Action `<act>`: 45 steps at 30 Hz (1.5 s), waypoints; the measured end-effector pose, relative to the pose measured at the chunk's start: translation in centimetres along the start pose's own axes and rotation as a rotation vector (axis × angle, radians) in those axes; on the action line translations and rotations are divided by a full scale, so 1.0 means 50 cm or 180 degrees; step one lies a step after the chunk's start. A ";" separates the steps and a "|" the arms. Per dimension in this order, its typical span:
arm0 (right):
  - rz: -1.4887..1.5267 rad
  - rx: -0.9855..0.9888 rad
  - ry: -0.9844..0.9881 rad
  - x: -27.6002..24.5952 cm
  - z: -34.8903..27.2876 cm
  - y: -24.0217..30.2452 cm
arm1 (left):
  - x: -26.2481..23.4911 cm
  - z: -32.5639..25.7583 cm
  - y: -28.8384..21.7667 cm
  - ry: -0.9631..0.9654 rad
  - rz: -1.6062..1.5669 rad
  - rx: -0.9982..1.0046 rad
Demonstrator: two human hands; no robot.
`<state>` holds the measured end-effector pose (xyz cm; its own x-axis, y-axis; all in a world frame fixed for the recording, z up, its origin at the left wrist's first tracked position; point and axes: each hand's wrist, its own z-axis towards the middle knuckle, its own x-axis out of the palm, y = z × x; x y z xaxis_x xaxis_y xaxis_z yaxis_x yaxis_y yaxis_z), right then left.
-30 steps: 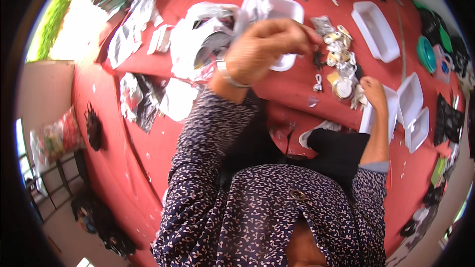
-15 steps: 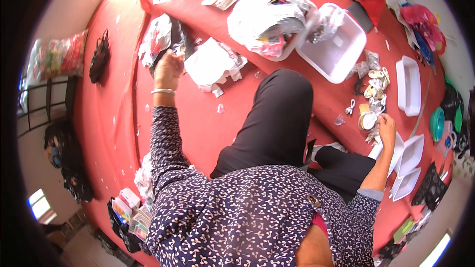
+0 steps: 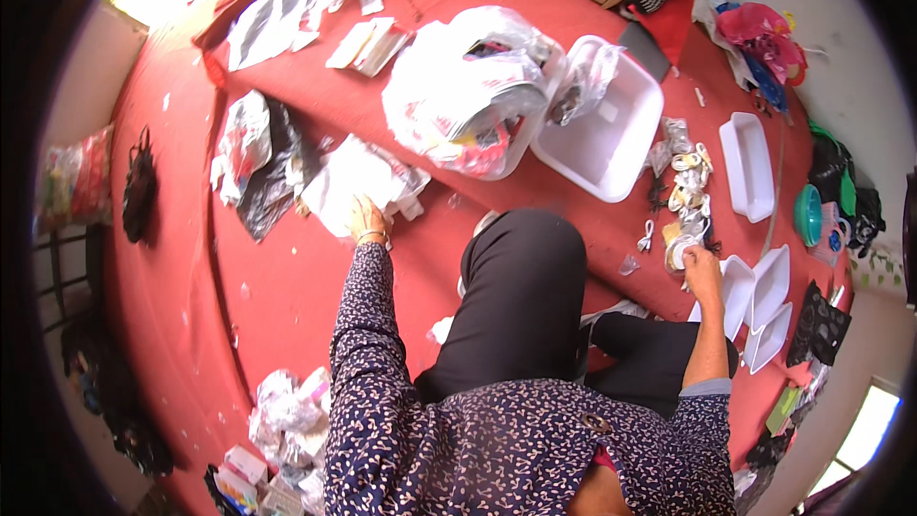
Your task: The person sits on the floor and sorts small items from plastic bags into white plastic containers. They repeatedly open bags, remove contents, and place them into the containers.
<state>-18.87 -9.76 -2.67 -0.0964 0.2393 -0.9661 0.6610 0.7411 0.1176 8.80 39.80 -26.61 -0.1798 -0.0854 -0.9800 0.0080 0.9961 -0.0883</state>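
— Where are our hands?
— Our left hand [image 3: 366, 220] rests on the white plastic bags [image 3: 358, 182], fingers hidden, so we cannot tell its grip. Our right hand [image 3: 702, 263] is clenched on a small packet [image 3: 680, 250] from the pile of packets [image 3: 683, 182] just beyond it.
— Risk?
— With our arms spread wide, we may knock that pile into the white trays [image 3: 759, 296] beside our right hand.
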 end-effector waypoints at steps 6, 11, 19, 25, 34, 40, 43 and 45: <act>0.0017 0.0001 0.0048 0.001 -0.002 0.017 | 0.032 0.060 -0.001 0.0198 -0.0173 0.0123; 0.0051 -0.0147 0.0044 0.009 0.007 0.044 | 0.034 0.074 0.023 -0.0307 -0.0262 -0.0077; 0.0183 -0.0011 0.0146 0.001 0.002 0.053 | -0.083 0.086 0.102 -0.1060 -0.4186 -0.1530; 0.0176 -0.0080 0.0144 -0.004 0.002 0.066 | -0.293 0.092 -0.007 -0.1942 -0.2923 0.0012; 0.0197 -0.0512 0.0041 -0.009 0.015 0.061 | -0.396 0.199 -0.329 -0.1248 -0.0267 0.2287; 0.0031 -0.0443 0.0123 -0.059 -0.001 0.085 | -0.434 0.236 -0.339 -0.1462 -0.0799 0.1567; 0.0011 -0.0677 -0.0002 -0.047 0.002 0.060 | -0.505 0.247 -0.329 -0.1458 -0.1747 0.1263; 0.0004 -0.0765 0.0041 -0.047 0.002 0.065 | -0.556 0.261 -0.304 -0.1217 -0.2872 0.0834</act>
<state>-16.42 -8.01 -0.03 -0.1061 0.2470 -0.9632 0.4653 0.8684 0.1715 26.48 26.73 -0.36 0.1012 -0.8509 -0.5154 0.2487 0.5233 -0.8151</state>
